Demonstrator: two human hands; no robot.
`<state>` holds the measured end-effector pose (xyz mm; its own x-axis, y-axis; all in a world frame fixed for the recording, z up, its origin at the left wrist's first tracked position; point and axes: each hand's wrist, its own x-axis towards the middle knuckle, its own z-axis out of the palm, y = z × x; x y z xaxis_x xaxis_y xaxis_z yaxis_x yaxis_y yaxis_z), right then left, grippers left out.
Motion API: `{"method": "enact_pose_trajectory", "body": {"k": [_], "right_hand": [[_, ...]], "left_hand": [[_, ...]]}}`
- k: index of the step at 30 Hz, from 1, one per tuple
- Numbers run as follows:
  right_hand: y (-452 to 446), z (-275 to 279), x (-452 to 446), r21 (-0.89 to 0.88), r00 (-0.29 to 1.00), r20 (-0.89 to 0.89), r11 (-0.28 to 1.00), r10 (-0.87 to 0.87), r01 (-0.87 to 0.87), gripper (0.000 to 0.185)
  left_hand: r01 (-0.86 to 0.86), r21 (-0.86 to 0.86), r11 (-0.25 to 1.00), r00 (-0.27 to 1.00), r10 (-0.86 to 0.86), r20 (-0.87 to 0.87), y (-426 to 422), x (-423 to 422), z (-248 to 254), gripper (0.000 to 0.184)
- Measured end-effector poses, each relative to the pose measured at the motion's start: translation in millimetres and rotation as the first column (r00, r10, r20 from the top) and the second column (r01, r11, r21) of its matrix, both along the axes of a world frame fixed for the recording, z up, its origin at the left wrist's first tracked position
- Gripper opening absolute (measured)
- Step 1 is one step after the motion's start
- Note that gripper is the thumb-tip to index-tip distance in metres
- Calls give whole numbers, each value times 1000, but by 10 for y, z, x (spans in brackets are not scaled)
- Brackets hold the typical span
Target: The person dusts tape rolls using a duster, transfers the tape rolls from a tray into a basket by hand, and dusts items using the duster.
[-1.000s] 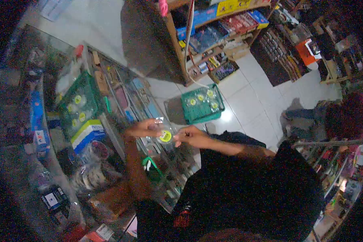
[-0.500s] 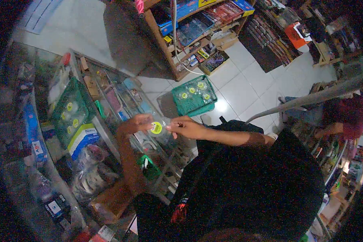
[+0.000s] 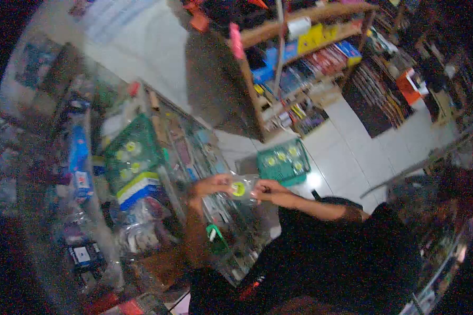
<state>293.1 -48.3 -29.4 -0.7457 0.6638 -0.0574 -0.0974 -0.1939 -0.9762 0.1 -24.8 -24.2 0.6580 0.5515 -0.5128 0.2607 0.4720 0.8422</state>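
A clear plastic item with a round yellow label (image 3: 238, 189) is held up between my two hands, above the glass counter. My left hand (image 3: 214, 186) pinches its left side, while the fingers of my right hand (image 3: 268, 190) close on the right side. Motion blur hides exactly what kind of item it is. Beyond my right hand, a green basket (image 3: 281, 175) holds several clear things with similar yellow labels. Another green basket (image 3: 112, 170) on the left also contains several of them.
A glass counter (image 3: 168, 191) runs along the left, with a blue, white and yellow package (image 3: 138, 190) and plastic-wrapped goods (image 3: 142, 233) by it. A wooden shelf (image 3: 299, 17) of boxed stock stands ahead on the white tiled floor (image 3: 347, 144). A green object (image 3: 215, 237) lies below my hands.
The camera view has turned, so the surroundings appear shifted right and down. Both hands still hold the yellow-labelled item, which now looks slightly turned.
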Motion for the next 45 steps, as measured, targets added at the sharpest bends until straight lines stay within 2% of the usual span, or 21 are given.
{"method": "enact_pose_trajectory", "body": {"k": [2, 7, 10, 12, 14, 17, 18, 20, 21, 22, 24, 27, 28, 29, 31, 33, 36, 39, 40, 42, 45], "right_hand": [[69, -2, -28, -174, 997, -61, 984, 38, -48, 22], [71, -218, -94, -76, 994, 41, 992, 105, -102, 20], [62, -219, -119, -23, 992, 25, 993, 120, -119, 22], [110, -174, -177, -2, 988, 96, 993, 120, -120, 24], [139, -145, -251, 21, 952, 286, 992, 112, -123, 26], [150, -176, -353, -6, 956, 265, 991, 129, -132, 30], [160, 84, -326, 100, 949, 282, 980, 140, -174, 35], [369, -17, -333, 145, 910, 328, 939, 252, -312, 38], [457, -30, -345, 163, 884, 351, 909, 310, -384, 40], [672, 192, -362, 251, 752, 539, 781, 379, -573, 51], [997, 641, -286, 348, 743, 556, 706, 374, -616, 75], [1403, 1008, -241, 568, 865, 502, 749, 13, -341, 101], [1610, 880, -296, 702, 919, 355, 698, -172, -140, 105], [1927, 730, -387, 583, 925, 321, 812, -203, -24, 104], [2209, 895, -481, 288, 936, 128, 915, -329, 282, 98], [2324, 1140, -551, -113, 822, -152, 836, -549, 538, 89], [2802, 1123, -608, -270, 689, -363, 779, -627, 567, 70], [3144, 1259, -534, -280, 754, -466, 886, -463, 371, 57], [3273, 1251, -632, -108, 694, -522, 845, -497, 524, 43], [3452, 1369, -660, -170, 767, -405, 865, -498, 473, 36], [3537, 1469, -684, -160, 827, -339, 893, -449, 420, 25]], "left_hand": [[-73, 38, 997, 997, 72, 15, -16, -74, -233, 47], [-97, 144, 985, 993, 106, -59, -55, -23, 36, 55], [-250, 152, 956, 965, 258, -39, -173, 130, 480, 59], [-237, 174, 956, 969, 246, -31, -166, 153, 432, 60], [-47, 220, 974, 993, 70, -96, 26, -16, -10, 60], [-74, 147, 986, 996, 80, -31, 35, 2, 54, 60], [-92, 158, 983, 992, 104, -72, 43, 17, 90, 59], [-129, 168, 977, 976, 156, -154, 2, 29, 143, 57], [-187, 164, 969, 974, 204, -95, -56, 15, 111, 56], [-244, 170, 955, 966, 254, -38, -33, -30, 98, 55], [-301, 137, 944, 952, 305, -6, 9, -54, 136, 54], [-266, 99, 959, 960, 273, -58, -3, -42, 143, 53], [-231, 139, 963, 969, 241, -57, 1, -30, 113, 53], [-198, 179, 964, 976, 210, -55, 17, -29, 105, 52], [-140, 256, 956, 983, 103, 152, -30, -137, 146, 51], [-190, 137, 972, 982, 188, 27, 48, -121, -52, 54], [-170, 118, 978, 984, 174, -25, 84, -79, -126, 54], [-161, 192, 968, 981, 135, 141, -20, -7, 100, 52], [-164, 194, 967, 980, 137, 143, -15, -2, 83, 51], [-188, 108, 976, 976, 198, -92, 135, -58, -340, 49], [-186, 81, 979, 981, 189, -40, 132, -67, -398, 47]]}}
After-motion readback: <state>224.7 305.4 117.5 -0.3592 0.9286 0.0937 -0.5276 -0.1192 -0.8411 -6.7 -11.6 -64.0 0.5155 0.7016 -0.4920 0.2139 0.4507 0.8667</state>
